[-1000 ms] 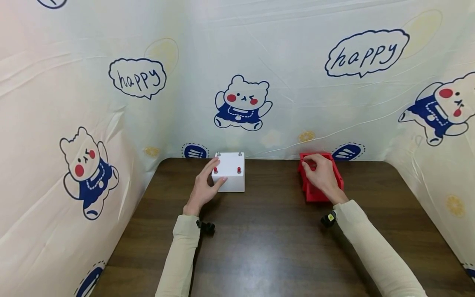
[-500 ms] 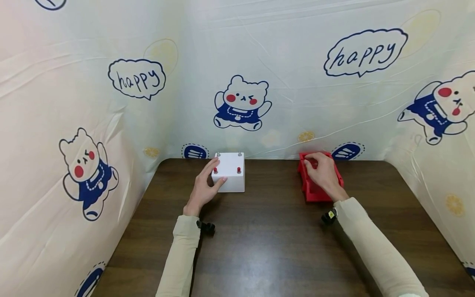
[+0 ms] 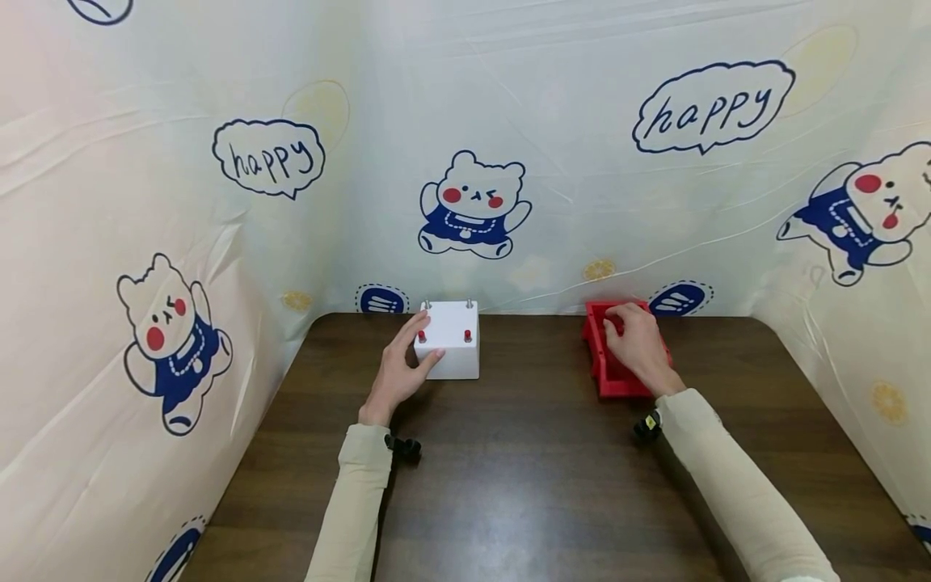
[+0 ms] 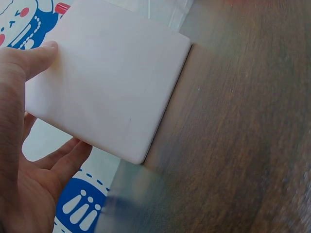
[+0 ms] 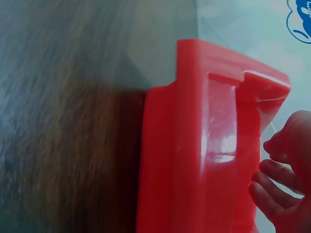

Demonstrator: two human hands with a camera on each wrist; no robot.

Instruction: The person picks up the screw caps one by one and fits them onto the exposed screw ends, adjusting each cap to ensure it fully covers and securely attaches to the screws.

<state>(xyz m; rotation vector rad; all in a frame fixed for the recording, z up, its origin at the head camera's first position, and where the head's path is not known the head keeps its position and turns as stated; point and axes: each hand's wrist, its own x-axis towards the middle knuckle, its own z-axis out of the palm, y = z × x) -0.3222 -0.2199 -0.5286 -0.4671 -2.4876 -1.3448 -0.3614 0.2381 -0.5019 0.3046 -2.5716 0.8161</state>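
Observation:
My left hand (image 3: 396,368) grips a white box (image 3: 451,364) by its left side, near the table's back edge. Its thumb lies on the front face (image 4: 107,77) in the left wrist view, with other fingers (image 4: 73,158) at the far side. Two red-capped posts (image 3: 468,335) and two bare metal posts (image 3: 469,305) stick up from the box top. My right hand (image 3: 636,343) is over an open red bin (image 3: 609,384), fingers loosely bent. In the right wrist view its fingertips (image 5: 260,191) hover by the bin's rim, with nothing showing between them.
Both things stand on a dark wooden table (image 3: 502,477), apart from each other. A printed curtain (image 3: 553,162) hangs close behind the table and along its sides. Small black cameras (image 3: 405,449) are strapped to both wrists.
My right hand has shifted slightly to the right over the red bin, and its thumb and index finger have parted a little. My left hand and the white box have stayed in place.

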